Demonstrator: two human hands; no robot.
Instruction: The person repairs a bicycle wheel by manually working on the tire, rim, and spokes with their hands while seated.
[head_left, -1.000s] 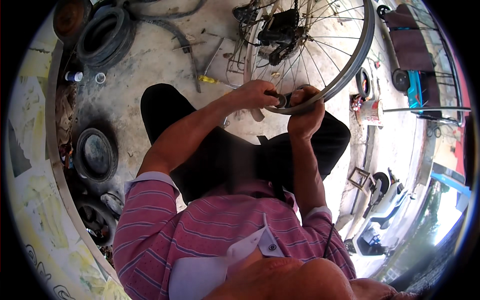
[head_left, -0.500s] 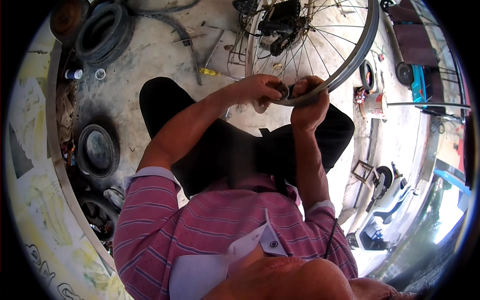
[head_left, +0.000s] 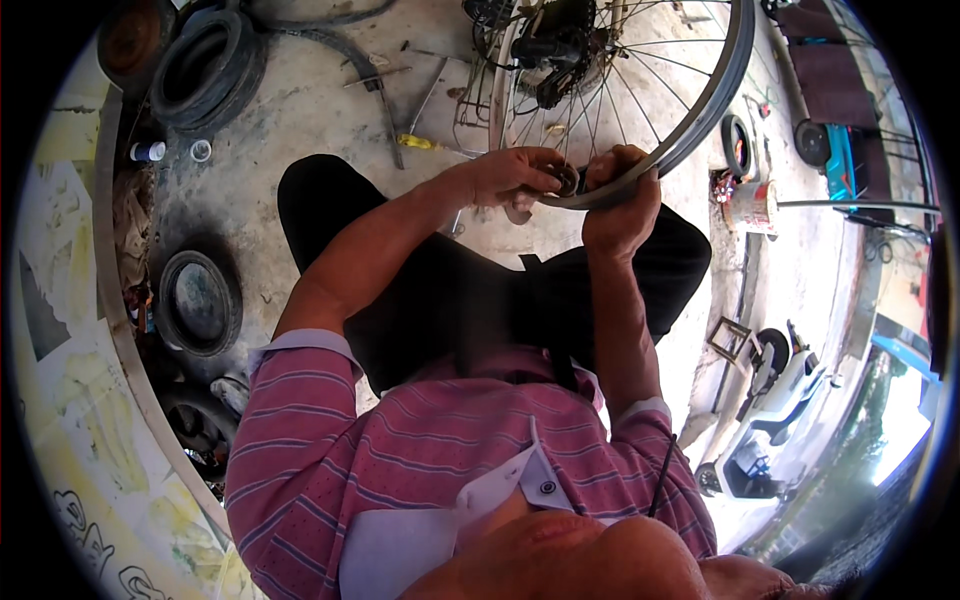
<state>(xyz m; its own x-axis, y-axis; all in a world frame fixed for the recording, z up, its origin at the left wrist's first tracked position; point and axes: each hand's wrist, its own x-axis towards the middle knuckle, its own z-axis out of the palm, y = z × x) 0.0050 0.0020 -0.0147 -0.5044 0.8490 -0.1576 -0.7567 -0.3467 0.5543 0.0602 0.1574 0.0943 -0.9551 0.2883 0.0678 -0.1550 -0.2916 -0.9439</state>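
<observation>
A spoked bicycle wheel [head_left: 712,112] stands in front of me, with a dark derailleur [head_left: 548,50] and sprockets near its hub. Fingers of my right hand [head_left: 618,222] are wrapped round the near end of its rim. Just left of there, my left hand [head_left: 508,180] pinches a small round dark metal piece [head_left: 566,180] against the inner side of the rim, beside the spokes. Its exact kind is hard to make out, since the fingers cover part of it. Both forearms reach over my dark trousers [head_left: 440,300].
On the concrete floor lie a yellow-handled screwdriver [head_left: 420,143], thin metal rods and a strip of black rubber [head_left: 362,70]. Stacked tyres [head_left: 205,75] and a single tyre [head_left: 200,303] are at the left. A bucket [head_left: 750,208] and a white scooter [head_left: 775,430] stand at the right.
The near end of the rim and my right hand have shifted very slightly. Both hands keep their holds.
</observation>
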